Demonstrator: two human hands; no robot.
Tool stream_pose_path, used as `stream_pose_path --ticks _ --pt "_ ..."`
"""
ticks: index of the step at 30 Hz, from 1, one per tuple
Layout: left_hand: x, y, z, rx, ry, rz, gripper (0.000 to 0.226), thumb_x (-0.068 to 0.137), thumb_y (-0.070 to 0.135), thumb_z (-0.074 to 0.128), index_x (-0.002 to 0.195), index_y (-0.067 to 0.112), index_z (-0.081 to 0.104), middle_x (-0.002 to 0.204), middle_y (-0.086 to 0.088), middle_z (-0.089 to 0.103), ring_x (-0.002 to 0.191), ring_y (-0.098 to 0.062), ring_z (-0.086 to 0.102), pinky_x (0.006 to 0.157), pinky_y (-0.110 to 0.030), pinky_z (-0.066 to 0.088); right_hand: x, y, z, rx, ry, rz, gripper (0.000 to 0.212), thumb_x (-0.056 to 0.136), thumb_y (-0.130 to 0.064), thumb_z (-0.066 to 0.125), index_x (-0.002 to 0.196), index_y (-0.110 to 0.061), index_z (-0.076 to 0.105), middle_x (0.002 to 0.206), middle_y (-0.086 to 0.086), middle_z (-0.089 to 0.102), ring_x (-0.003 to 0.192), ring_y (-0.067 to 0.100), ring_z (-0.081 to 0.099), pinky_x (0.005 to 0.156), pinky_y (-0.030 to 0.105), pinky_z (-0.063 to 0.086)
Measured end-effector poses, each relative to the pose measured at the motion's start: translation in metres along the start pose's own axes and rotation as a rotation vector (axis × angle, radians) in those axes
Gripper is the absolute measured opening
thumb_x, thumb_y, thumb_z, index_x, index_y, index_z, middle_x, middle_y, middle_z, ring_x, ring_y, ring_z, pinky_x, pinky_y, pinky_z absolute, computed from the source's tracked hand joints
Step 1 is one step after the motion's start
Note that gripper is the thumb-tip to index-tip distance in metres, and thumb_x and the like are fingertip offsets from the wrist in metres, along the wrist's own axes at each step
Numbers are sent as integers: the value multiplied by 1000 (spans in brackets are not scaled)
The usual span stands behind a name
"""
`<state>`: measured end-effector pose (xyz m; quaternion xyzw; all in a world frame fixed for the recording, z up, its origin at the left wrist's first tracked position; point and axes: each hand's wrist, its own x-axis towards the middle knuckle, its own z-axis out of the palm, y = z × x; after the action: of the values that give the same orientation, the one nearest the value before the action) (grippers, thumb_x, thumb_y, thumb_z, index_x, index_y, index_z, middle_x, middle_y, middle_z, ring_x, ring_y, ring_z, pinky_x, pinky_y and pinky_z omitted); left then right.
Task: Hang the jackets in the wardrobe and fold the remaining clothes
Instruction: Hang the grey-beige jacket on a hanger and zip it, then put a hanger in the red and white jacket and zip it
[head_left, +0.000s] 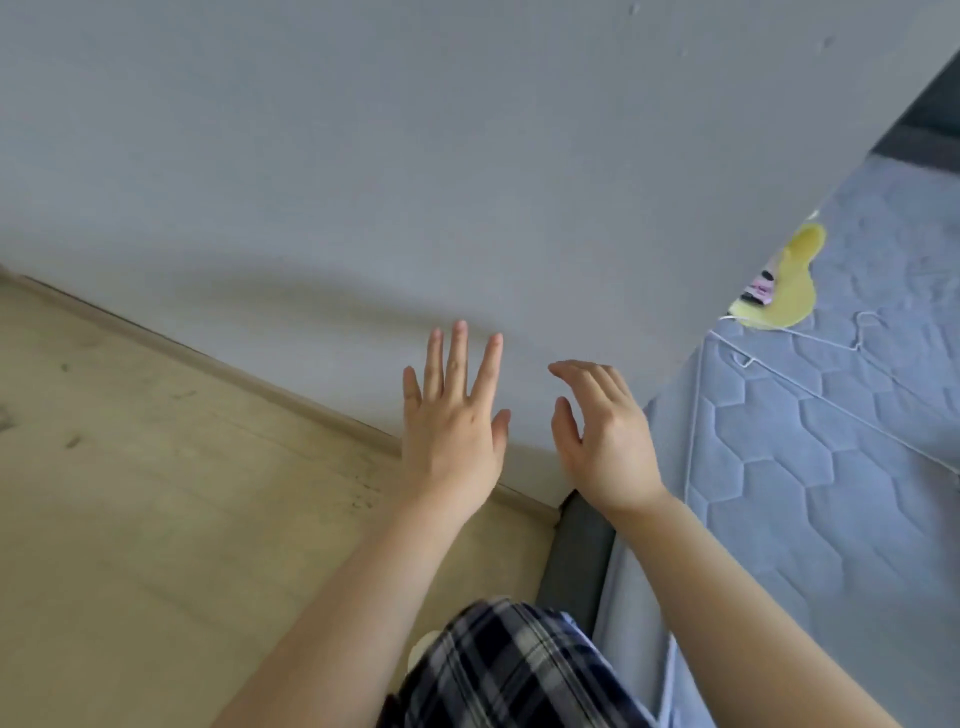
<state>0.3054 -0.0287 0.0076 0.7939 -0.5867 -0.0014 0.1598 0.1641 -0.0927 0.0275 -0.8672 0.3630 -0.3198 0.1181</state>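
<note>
My left hand (453, 415) is stretched out in front of me with straight, spread fingers and holds nothing. My right hand (605, 436) is beside it, fingers loosely bent, also holding nothing. Both hover in front of a plain grey wall (415, 156). On the right lies a bed with a light blue quilted mattress (831, 493). A yellow garment (779, 286) with a pink and black patch lies on it near the wall. Thin white wire hangers (810, 384) lie on the mattress below that garment. No jacket or wardrobe is in view.
A beige floor (156, 493) fills the left, with a skirting board along the wall. The dark grey bed frame (576, 561) stands between floor and mattress. My dark plaid clothing (509, 670) shows at the bottom middle.
</note>
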Motion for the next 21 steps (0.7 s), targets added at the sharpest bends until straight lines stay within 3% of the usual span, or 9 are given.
stream_pose_path --ticks 3,6,10,17,21 --pt "-22 52 0 8 -8 45 76 99 41 35 145 29 -25 156 -6 -22 145 -26 -17 115 -47 -4 -28 20 -36 -13 -24 11 31 85 4 54 115 2 61 112 13 65 105 32 59 84 38 50" --pt "-45 111 1 -40 -22 49 70 99 39 36 151 25 -8 160 -6 -10 147 -25 -10 117 -47 2 -64 47 -80 -49 -45 85 32 85 2 53 116 1 61 112 13 64 105 32 57 80 33 45" --pt "-63 181 20 -31 -97 121 66 99 33 39 152 21 3 160 -7 -2 147 -26 -2 116 -48 9 -114 92 -129 -109 -60 200 35 84 3 52 118 3 60 111 18 62 107 36 53 87 36 40" --pt "-84 283 83 -94 -240 207 70 95 29 47 152 19 7 159 -11 10 146 -26 10 116 -44 18 -192 171 -165 -267 -236 523 44 85 -8 50 129 -2 49 130 15 51 122 33 41 98 40 37" --pt "-105 303 127 -99 -472 227 77 95 28 48 152 24 -5 160 -11 1 146 -28 5 116 -47 18 -214 220 -177 -499 -347 738 45 87 -23 51 129 -9 46 136 13 42 127 33 36 104 46 32"
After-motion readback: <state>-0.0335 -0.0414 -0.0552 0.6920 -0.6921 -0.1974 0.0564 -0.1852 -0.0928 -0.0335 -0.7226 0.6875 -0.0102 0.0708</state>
